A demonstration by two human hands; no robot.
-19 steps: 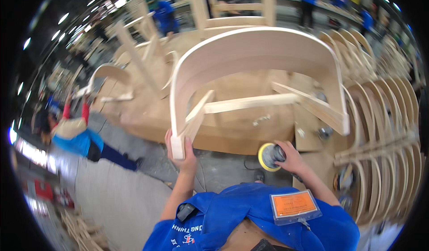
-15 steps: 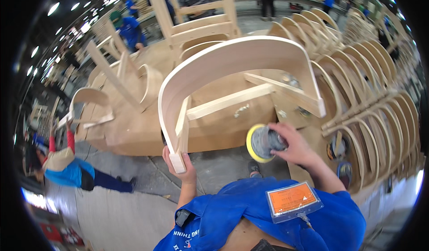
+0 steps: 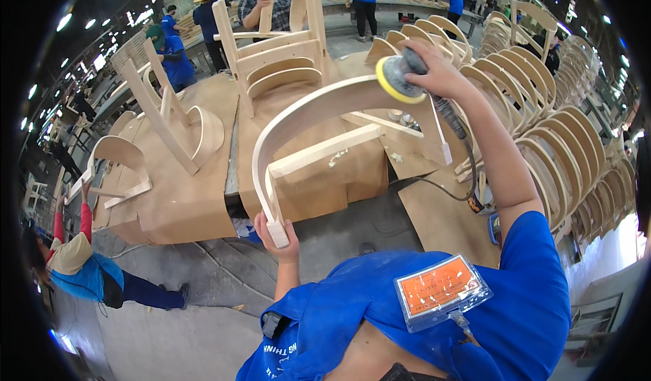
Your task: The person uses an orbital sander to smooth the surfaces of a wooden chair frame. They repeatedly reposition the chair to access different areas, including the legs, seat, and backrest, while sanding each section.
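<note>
In front of me a curved pale wooden frame (image 3: 298, 120) stands at the edge of the paper-covered table, with a straight crossbar (image 3: 325, 151) joined inside its bend. My left hand (image 3: 278, 240) is wrapped round the near left end of this frame. Raised at the frame's far right curve, my right hand (image 3: 437, 69) grips a sander (image 3: 400, 75) from above. The sander's yellow-rimmed pad is tilted against or just over the top edge; whether it touches I cannot tell. A grey hose (image 3: 449, 118) runs down from the sander.
Brown paper covers the table (image 3: 196, 204). Several curved frames (image 3: 556, 150) stand in rows at the right. A chair frame (image 3: 278, 48) and another wooden piece (image 3: 203, 137) stand on the table. A person (image 3: 88, 265) works at the left. A dark cable (image 3: 444, 189) loops near the table's right part.
My right hand has lifted the sander from near my body up to the frame's far right curve. The wooden frame appears slightly lower and tilted differently, still in my left hand.
</note>
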